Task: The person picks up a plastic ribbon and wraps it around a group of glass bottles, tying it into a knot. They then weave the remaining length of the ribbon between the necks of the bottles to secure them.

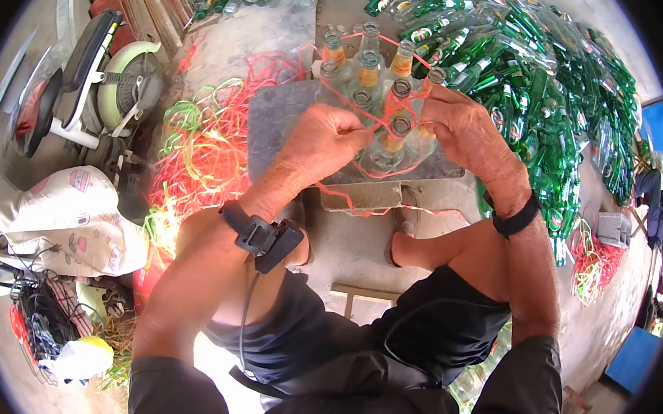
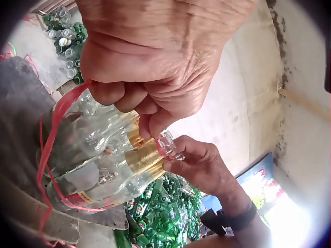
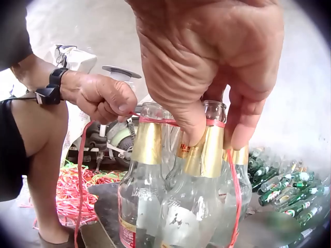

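Several clear glass bottles [image 1: 385, 161] with gold foil necks stand in a tight cluster on a dark grey board [image 1: 271, 130], seen in the head view. A red plastic strap [image 3: 83, 170] runs round their necks, and another loop lies lower round the bodies. My left hand [image 1: 322, 141] pinches the strap just beside the near bottle's neck, its fingers curled in. At the right side of the cluster my right hand [image 1: 467, 132] holds a bottle neck [image 3: 202, 150] between thumb and fingers, the thumb over the strap. Part of that neck is hidden behind the fingers.
Red and green loose straps [image 1: 205, 152] are heaped to the left. A large pile of green bottles [image 1: 539, 91] spreads at the back right. A wheeled machine with a pale green guard [image 1: 129, 77] and a patterned cloth [image 1: 77, 220] are at far left.
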`<state>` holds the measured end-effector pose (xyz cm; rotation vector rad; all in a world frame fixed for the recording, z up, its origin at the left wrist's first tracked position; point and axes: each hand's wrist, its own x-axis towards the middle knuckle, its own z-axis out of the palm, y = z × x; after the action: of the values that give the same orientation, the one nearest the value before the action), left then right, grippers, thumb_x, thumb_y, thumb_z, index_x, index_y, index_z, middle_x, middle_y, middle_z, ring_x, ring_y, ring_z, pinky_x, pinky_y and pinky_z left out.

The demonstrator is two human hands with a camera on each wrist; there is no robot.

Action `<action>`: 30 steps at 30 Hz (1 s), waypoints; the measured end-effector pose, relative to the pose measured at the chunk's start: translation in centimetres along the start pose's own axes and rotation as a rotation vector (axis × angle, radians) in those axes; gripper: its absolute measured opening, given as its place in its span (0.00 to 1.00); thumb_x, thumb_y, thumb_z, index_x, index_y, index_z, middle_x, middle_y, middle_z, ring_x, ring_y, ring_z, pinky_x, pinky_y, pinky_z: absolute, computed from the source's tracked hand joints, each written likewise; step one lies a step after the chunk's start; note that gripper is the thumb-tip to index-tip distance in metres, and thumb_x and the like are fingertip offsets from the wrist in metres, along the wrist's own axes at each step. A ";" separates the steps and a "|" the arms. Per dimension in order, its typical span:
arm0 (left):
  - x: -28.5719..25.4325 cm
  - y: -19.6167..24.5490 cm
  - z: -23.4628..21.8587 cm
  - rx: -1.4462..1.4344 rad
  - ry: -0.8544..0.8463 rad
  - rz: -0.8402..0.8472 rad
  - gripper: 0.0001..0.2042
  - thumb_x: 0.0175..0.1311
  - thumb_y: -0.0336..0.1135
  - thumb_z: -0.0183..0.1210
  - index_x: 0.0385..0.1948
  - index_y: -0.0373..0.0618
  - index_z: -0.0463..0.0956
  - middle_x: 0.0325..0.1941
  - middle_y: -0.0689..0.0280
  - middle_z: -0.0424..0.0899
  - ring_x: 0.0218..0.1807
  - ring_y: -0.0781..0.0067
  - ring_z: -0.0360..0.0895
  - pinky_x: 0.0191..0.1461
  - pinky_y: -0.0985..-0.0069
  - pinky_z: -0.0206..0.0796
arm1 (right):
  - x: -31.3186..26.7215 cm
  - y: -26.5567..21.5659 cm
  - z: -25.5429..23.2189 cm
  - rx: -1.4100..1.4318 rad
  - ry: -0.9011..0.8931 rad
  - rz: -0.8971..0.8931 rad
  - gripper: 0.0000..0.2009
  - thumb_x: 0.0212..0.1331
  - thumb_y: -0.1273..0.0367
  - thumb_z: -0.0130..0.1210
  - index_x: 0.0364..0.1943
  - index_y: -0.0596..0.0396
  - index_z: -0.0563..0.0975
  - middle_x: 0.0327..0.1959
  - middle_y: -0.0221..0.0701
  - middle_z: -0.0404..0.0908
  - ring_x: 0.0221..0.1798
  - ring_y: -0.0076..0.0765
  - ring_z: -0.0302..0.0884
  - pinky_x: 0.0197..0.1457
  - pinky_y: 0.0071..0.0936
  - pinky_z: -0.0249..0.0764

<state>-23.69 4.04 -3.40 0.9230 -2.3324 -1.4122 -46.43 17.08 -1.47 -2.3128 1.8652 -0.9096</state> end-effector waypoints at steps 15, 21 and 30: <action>0.6 0.2 -1.3 0.051 0.018 -0.025 0.12 0.61 0.36 0.67 0.31 0.33 0.85 0.22 0.69 0.80 0.28 0.83 0.71 0.32 0.74 0.65 | 0.9 -5.3 1.8 -0.206 0.076 0.054 0.14 0.53 0.66 0.65 0.40 0.58 0.78 0.41 0.37 0.78 0.40 0.47 0.81 0.44 0.41 0.81; 0.9 0.4 -1.9 0.081 -0.008 -0.053 0.12 0.61 0.38 0.67 0.31 0.35 0.86 0.23 0.67 0.82 0.28 0.82 0.73 0.33 0.74 0.67 | 0.9 -4.1 3.3 -0.284 -0.006 0.146 0.18 0.56 0.60 0.63 0.45 0.58 0.77 0.38 0.42 0.80 0.35 0.52 0.84 0.34 0.44 0.82; 1.7 -0.2 -2.0 0.086 0.054 -0.034 0.11 0.59 0.38 0.67 0.34 0.38 0.87 0.27 0.58 0.86 0.31 0.69 0.81 0.39 0.69 0.72 | 0.9 -4.4 3.3 -0.265 -0.094 0.319 0.16 0.59 0.58 0.61 0.39 0.59 0.79 0.23 0.47 0.82 0.28 0.58 0.83 0.32 0.50 0.80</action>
<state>-23.87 1.55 -2.75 1.0157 -2.3645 -1.2919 -40.90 16.37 -2.18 -2.0457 2.3420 -0.5360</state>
